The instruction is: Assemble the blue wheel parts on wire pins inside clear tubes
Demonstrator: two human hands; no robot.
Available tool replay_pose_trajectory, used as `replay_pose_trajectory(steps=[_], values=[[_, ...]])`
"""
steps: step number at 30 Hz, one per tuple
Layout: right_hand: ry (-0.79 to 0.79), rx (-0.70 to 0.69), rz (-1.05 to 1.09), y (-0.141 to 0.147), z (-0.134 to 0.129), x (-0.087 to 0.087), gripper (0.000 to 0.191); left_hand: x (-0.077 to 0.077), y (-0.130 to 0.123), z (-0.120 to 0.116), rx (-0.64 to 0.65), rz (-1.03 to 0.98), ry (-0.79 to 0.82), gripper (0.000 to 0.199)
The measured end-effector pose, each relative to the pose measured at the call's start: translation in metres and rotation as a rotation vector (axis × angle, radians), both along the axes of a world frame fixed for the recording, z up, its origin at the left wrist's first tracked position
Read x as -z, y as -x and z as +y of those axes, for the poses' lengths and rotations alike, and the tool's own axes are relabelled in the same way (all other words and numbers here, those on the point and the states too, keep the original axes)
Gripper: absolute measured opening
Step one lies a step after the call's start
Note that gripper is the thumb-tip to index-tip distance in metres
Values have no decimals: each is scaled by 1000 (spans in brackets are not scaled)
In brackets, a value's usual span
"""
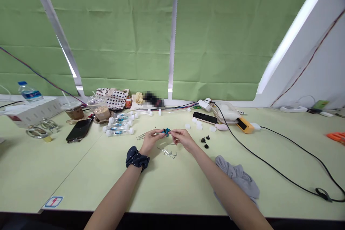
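Note:
Between my two hands, above the middle of the table, is a small blue and black part (166,132). My left hand (151,140) pinches it from the left, and a dark dotted scrunchie (137,158) circles that wrist. The fingertips of my right hand (183,139) are closed at the part's right side; whether they grip it or something tiny is too small to tell. Thin metal pins (168,153) lie on the table just below my hands, and more thin rods (141,136) lie left of my left hand. Several small black pieces (206,146) rest right of my right hand.
Clear tubes with white caps (120,132) lie at the left, near drink cups (101,110) and a black phone (79,130). White caps (187,126), another phone (205,118) and a yellow device (244,125) are at the right. A grey cloth (238,179) lies under my right forearm; a black cable (269,167) curves beyond.

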State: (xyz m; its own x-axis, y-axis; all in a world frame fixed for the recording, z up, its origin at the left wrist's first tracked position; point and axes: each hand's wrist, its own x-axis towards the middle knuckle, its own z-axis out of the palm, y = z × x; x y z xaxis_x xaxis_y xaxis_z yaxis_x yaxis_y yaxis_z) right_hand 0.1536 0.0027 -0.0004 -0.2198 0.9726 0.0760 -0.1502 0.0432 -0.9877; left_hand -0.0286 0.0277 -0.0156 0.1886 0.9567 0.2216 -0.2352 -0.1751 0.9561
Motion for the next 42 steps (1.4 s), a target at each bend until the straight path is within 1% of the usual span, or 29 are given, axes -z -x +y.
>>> replay_pose_trajectory(steps=[2,6,8,11,14,18,22,24,27,31,34,38,42], values=[[-23,4,-8,0,0,0,35,-1,-1,-1,11,-7,1,28],[-66,3,-52,-1,1,1,39,-3,-3,-4,51,-18,0,29],[-53,22,-67,-1,2,2,39,-4,-3,-5,69,-22,2,30],[19,49,-73,0,2,2,40,-5,-4,-6,81,-25,-3,28],[69,26,-70,1,2,1,44,-6,-4,-7,76,-12,-8,28],[54,1,-78,0,1,2,43,-8,-4,-6,58,10,2,29],[48,-26,-87,-1,2,4,42,-8,-4,-7,75,-5,-7,25],[36,-5,-66,0,4,5,41,-8,-5,-8,95,11,-16,24],[-12,66,-15,2,6,8,38,-8,-6,-10,122,58,-23,23],[-11,115,-33,2,8,9,37,-8,-9,-11,141,50,-30,22],[-10,84,-23,2,6,6,39,-7,-9,-10,117,24,-39,21],[-12,-9,23,4,1,2,40,-5,-6,-7,31,15,-56,20],[13,-33,-22,3,-1,2,36,-3,-4,-4,38,2,-66,19]])
